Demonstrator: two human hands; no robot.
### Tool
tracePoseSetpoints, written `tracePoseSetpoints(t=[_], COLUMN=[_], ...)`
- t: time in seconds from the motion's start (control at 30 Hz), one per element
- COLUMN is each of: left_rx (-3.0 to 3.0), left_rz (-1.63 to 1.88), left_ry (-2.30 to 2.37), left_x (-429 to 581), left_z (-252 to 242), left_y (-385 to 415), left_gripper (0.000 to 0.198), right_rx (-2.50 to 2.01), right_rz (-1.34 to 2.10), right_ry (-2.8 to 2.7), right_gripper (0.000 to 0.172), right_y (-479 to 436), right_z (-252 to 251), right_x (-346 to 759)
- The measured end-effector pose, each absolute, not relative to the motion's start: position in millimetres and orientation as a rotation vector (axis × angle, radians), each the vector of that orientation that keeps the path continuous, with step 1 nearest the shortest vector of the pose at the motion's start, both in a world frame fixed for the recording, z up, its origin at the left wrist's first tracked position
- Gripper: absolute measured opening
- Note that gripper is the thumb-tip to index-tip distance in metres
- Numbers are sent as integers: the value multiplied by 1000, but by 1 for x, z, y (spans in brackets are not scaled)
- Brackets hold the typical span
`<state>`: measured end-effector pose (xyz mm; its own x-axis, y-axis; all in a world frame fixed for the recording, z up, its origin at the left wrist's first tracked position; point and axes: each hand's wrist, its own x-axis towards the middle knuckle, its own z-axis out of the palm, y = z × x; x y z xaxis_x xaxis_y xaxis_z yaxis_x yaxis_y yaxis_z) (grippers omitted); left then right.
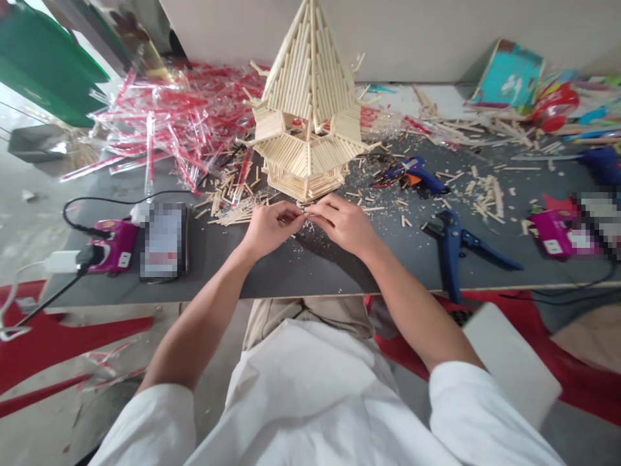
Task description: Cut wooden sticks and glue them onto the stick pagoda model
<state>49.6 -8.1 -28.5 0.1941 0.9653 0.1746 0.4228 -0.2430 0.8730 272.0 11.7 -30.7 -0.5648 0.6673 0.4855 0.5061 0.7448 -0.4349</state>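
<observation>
My left hand (275, 226) and my right hand (343, 223) meet fingertip to fingertip just in front of a pagoda-like model (310, 149) built of thin pale wooden sticks. Both hands are closed in a pinch. Whatever lies between the fingertips is too small to make out. The model stands upright on the dark table (213, 272), with a tall pointed roof above a wider lower roof and a base. Short cut stick pieces (228, 197) lie scattered to the left of the model, close to my left hand.
Right of the model lie a blue glue gun (420, 175) and a blue-handled cutter (451, 249). A phone (163, 241) and a purple power strip (114, 244) with cables sit at left. Red-and-clear plastic wrappers (179, 123) heap behind. Another purple power strip (563, 232) lies far right.
</observation>
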Motion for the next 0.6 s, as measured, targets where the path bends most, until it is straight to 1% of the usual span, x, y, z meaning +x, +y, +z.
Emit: tracePoseSetpoints(t=[0.27, 0.43, 0.6], left_rx=[1775, 1617, 1611], left_rz=[1008, 1064, 1044], left_ry=[1277, 1210, 1195], left_x=[49, 52, 51], left_z=[-33, -38, -42], left_y=[-9, -9, -7], left_gripper=[21, 26, 29], right_rx=[-838, -876, -906], right_rz=[441, 505, 505], right_ry=[-2137, -2059, -2053], right_gripper=[17, 12, 13], right_y=[15, 15, 14], right_z=[-36, -35, -34], right_x=[269, 268, 267])
